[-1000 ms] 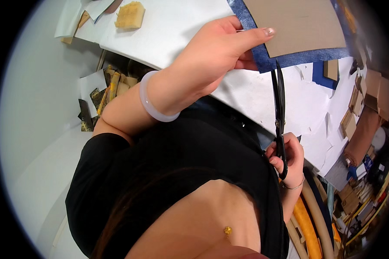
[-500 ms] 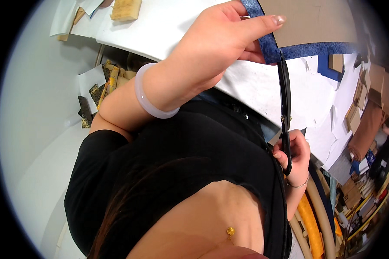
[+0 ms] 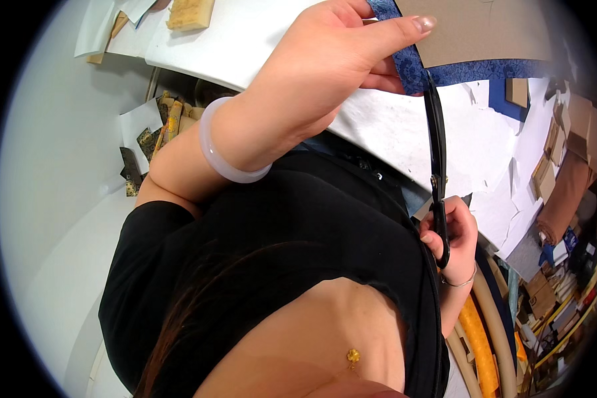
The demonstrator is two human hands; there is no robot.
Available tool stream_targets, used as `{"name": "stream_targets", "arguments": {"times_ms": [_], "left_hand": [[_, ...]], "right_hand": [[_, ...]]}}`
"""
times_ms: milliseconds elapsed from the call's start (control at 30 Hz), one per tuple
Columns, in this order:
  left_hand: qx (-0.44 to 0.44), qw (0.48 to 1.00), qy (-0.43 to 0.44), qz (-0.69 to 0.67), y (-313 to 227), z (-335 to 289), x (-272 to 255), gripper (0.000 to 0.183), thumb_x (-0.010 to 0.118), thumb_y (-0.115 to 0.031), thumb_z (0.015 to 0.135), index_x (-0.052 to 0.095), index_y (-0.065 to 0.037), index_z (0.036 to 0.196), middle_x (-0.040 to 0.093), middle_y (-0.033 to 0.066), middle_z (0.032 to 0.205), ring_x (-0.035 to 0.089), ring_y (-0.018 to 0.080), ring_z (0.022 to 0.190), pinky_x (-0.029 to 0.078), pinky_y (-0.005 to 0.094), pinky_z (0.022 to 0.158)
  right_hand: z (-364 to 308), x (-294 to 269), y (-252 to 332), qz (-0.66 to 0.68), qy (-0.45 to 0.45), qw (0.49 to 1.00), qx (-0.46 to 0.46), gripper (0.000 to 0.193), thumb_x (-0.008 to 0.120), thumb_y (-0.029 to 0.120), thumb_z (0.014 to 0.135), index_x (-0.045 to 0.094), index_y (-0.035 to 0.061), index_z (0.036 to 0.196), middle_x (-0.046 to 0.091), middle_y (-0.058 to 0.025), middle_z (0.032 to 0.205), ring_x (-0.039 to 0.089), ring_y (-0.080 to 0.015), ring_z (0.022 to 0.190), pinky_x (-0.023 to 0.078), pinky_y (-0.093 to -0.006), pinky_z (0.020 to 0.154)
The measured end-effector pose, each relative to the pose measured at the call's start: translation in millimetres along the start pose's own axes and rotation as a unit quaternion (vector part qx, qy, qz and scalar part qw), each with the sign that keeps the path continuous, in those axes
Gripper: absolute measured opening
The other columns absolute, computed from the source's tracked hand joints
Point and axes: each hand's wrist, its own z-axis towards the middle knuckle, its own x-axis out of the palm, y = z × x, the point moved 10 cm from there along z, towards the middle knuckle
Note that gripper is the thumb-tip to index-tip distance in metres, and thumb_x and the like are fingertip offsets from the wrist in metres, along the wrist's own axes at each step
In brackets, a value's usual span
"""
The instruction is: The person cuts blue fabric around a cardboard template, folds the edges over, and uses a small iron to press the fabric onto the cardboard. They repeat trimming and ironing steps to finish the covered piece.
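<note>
A grey-brown board is edged with a turned-over border of blue patterned fabric. My left hand is closed on its left edge, thumb on top of the board and fingers underneath. Closed round the handles of long black scissors is my right hand, held close to my body. The scissor tips touch the blue fabric at the board's near left corner, and the blades look nearly together. The board's far part runs out of the picture.
Beneath the board stretches a white table. A yellowish block sits at its far left. Paper sheets, cardboard pieces and a brown roll lie to the right. Long rolls stand beside me at the lower right.
The board and my left hand have shifted very slightly left and up. The scissors stay at the same corner, with the tips moved a little along with it.
</note>
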Motion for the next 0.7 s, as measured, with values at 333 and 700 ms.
{"name": "stream_targets", "arguments": {"times_ms": [333,700], "left_hand": [[-0.003,1.000,0.003,0.012,0.5,-2.9,-0.4,0.037,0.063,-0.030,0.106,0.063,0.005,0.121,0.075,0.0129,0.103,0.072,0.0134,0.086,0.061,0.0254,0.079],[0.005,1.000,0.004,0.010,-1.5,-7.6,1.5,0.037,0.063,-0.029,0.106,0.063,0.005,0.121,0.075,0.0137,0.103,0.073,0.0140,0.086,0.061,0.0260,0.079]], "right_hand": [[-2.1,1.9,0.8,0.013,0.002,1.000,-0.006,0.047,0.093,0.026,0.079,0.055,0.0027,0.093,0.065,-0.0034,0.077,0.062,-0.0091,0.068,0.049,-0.0227,0.063],[-5.8,3.0,0.4,-0.001,-0.002,1.000,-0.011,0.047,0.093,0.025,0.079,0.054,0.0027,0.093,0.064,-0.0030,0.076,0.060,-0.0080,0.068,0.048,-0.0223,0.062]]}}
